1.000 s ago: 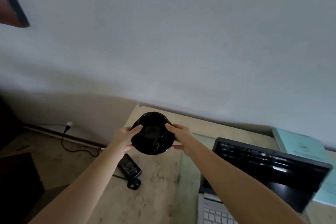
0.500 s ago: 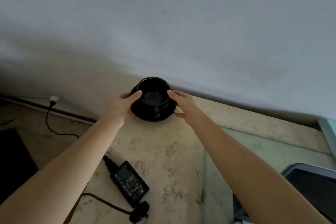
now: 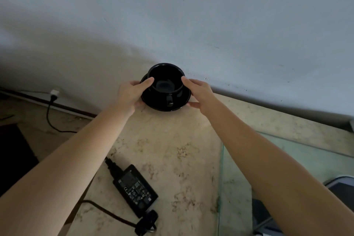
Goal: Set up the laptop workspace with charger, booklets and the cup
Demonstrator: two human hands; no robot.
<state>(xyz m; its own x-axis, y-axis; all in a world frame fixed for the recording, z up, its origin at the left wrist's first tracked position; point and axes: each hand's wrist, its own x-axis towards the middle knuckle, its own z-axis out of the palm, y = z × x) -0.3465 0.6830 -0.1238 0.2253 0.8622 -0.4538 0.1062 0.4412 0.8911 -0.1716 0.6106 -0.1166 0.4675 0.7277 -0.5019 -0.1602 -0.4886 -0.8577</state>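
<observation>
Black cup [image 3: 165, 80] upright on black saucer [image 3: 166, 99], handle toward the viewer, at the far edge of the marble tabletop [image 3: 172, 149], close to the wall [image 3: 191, 15]; left hand [image 3: 132, 94] and right hand [image 3: 198, 92] grip the saucer's sides, thumbs on the cup rim; black charger brick [image 3: 135, 189] near the left edge, cable trailing off; glass sheet [image 3: 287, 159] over the right part; laptop corner [image 3: 342, 186] at right.

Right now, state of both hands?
Left hand: closed on the saucer rim, thumb against the cup.
Right hand: same grip on the opposite side.
</observation>
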